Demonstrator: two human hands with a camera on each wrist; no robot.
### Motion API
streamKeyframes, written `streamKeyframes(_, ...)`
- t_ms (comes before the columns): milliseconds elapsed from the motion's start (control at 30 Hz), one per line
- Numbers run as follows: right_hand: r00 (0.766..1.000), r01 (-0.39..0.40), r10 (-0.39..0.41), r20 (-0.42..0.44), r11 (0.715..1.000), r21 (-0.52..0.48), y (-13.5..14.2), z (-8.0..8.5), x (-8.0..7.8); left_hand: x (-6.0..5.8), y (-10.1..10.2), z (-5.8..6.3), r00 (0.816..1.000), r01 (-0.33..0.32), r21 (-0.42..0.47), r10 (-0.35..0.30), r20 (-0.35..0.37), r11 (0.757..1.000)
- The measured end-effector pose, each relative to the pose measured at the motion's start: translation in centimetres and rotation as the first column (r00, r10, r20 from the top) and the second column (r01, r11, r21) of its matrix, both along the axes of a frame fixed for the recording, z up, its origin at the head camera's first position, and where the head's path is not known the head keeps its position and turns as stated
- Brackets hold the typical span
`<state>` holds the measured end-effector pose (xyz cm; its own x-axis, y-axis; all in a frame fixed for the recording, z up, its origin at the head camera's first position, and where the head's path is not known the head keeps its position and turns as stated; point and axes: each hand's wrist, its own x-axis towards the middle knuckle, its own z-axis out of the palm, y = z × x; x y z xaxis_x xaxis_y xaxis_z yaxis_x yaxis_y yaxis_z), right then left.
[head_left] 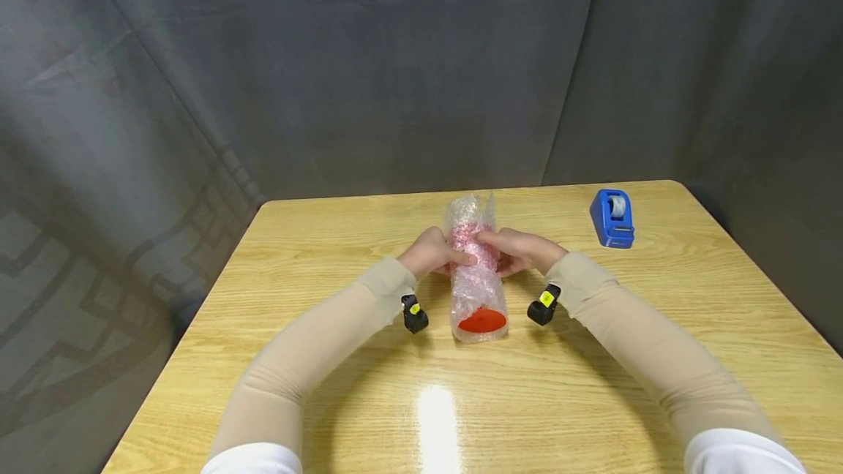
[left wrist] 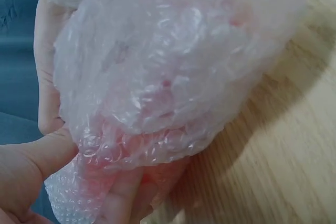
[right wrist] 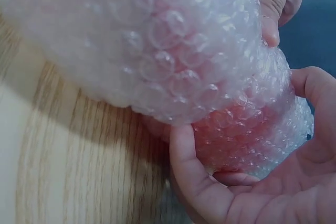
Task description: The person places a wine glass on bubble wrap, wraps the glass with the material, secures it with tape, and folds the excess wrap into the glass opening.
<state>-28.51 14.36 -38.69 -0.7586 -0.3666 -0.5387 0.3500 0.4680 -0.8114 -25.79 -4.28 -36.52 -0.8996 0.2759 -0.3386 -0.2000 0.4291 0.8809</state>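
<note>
Clasping bubble-wrapped bundle [head_left: 476, 287] midway, left fingers [left wrist: 121, 199], right fingers [right wrist: 188, 167] opposite

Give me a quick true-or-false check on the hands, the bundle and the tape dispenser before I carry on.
1. The left hand and right hand both hold the bubble-wrapped bundle. True.
2. The tape dispenser is red. False: the tape dispenser is blue.
3. The dispenser is on the table, apart from both hands. True.
4. The bundle's near end shows only green. False: a red surface shows there.
</note>
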Motion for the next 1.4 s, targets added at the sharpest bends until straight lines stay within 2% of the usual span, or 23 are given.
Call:
streamKeyframes(367,0.997,0.045,-0.03,0.077,0.978,-0.202,0.13,-0.93,0.02,-0.34,0.12,0.58,0.999,-0.003,-0.145,-0.005,-0.052,0.989)
streamKeyframes(533,0.995,0.067,-0.05,0.088,0.978,-0.198,0.05,-0.99,0.1,-0.3,0.21,0.8,0.998,0.01,-0.162,-0.02,-0.06,0.987)
streamKeyframes(833,0.999,-0.031,0.034,0.018,0.99,-0.135,-0.23,-0.49,0.38,-0.27,0.16,0.78,0.996,0.029,-0.156,-0.042,-0.08,0.987)
streamKeyframes(933,0.999,-0.038,0.041,0.02,0.991,-0.127,-0.3,-0.48,0.35,-0.25,0.15,0.78,0.995,0.035,-0.157,-0.048,-0.084,0.987)
streamKeyframes(1100,0.998,-0.02,0.028,0.05,0.987,-0.159,-0.35,-0.7,0.13,-0.28,-0.06,0.66,0.997,0.052,-0.12,-0.06,-0.057,0.991)
streamKeyframes(1400,0.997,-0.023,0.036,0.066,0.981,-0.194,-0.02,-0.93,-0.07,-0.92,-0.53,-0.15,0.996,0.05,-0.025,-0.048,0.072,0.998)
